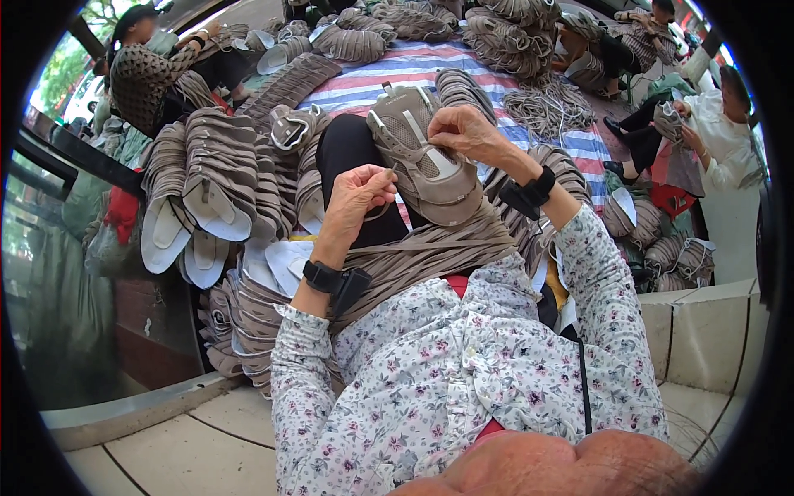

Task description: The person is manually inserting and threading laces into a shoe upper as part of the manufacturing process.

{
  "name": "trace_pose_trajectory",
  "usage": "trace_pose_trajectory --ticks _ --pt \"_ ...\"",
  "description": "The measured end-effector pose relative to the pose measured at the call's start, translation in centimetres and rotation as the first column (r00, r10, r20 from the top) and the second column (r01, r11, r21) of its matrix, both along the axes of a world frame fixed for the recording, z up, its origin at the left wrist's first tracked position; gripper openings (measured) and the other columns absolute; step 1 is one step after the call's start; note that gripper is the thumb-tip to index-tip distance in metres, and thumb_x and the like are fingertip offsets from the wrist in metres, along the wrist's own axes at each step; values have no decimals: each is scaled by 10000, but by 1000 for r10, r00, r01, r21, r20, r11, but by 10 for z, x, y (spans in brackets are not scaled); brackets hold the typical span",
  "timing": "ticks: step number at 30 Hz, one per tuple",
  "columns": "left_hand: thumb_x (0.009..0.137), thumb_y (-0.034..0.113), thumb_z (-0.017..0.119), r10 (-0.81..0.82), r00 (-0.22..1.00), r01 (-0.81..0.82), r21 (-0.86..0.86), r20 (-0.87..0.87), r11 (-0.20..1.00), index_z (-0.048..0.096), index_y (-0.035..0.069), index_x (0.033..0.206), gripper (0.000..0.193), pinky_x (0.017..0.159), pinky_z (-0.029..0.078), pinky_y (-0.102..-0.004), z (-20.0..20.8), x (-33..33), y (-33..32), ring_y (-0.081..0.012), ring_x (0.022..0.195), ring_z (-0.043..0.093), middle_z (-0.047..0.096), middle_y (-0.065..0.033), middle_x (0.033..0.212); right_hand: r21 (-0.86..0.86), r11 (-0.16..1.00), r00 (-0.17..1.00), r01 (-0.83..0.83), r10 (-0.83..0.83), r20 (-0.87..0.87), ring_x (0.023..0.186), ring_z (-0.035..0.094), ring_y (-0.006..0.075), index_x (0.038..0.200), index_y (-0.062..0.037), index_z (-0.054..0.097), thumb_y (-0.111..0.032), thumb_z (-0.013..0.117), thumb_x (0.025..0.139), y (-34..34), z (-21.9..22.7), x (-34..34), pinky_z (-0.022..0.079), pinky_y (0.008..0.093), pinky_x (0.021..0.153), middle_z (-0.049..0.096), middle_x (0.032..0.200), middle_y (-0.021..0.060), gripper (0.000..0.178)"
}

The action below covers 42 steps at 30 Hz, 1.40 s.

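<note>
The shoe (420, 161) lies between the left hand (357, 194), fingertips pressed together just beside its edge, and the right hand (475, 134), fingertips pinched over its side; holding what, I cannot tell.

On my feed, the rounded mesh shoe upper (413, 136) at twelve o'clock is taupe with pale grey strips. Beyond it I see a woven plastic sheet (376, 76) striped red, white and blue. The wearer's collared fabric shirt (413, 372), at five o'clock, is white with purple-pink flowers. At ten, a co-worker's top (149, 83) bears a dark-and-beige lattice; square floor tiles (190, 450) at seven are cream.
</note>
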<state>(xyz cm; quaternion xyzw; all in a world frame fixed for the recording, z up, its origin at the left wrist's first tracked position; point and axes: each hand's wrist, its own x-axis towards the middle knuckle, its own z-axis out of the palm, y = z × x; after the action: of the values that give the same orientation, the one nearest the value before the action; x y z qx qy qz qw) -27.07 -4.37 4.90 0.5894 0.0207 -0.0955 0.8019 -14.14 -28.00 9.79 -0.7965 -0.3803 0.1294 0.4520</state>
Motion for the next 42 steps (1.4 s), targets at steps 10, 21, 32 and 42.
trace_pose_trajectory --ticks 10,21,32,42 --pt "969 199 632 -2 1000 2 -102 -3 995 664 -3 1003 208 639 529 -151 -1 -2 0 -55 690 647 674 -23 833 -75 995 838 68 -16 545 842 615 400 969 19 546 129 514 768 8 6 -29 489 435 718 629 926 182 231" --pt "971 191 628 11 1000 -11 -154 -4 988 656 -19 1049 225 664 538 -152 -2 -4 1 -66 722 657 680 -37 856 15 998 807 53 -52 589 835 642 388 951 20 568 104 533 789 12 6 -31 492 443 715 647 901 190 186" --pt "968 182 627 28 1000 -25 -235 7 972 616 -58 1155 305 722 570 -172 -2 -5 5 -119 823 697 698 -82 923 -266 960 597 81 167 784 909 624 276 856 -17 613 8 632 758 21 18 -44 466 385 797 616 898 102 104" --pt "962 162 631 30 999 -22 -268 26 963 588 -81 1184 332 762 580 -181 -5 -4 6 -146 879 700 690 -101 960 -427 899 471 97 337 815 895 643 240 850 5 647 -31 667 737 34 20 -41 495 352 791 620 840 95 119"
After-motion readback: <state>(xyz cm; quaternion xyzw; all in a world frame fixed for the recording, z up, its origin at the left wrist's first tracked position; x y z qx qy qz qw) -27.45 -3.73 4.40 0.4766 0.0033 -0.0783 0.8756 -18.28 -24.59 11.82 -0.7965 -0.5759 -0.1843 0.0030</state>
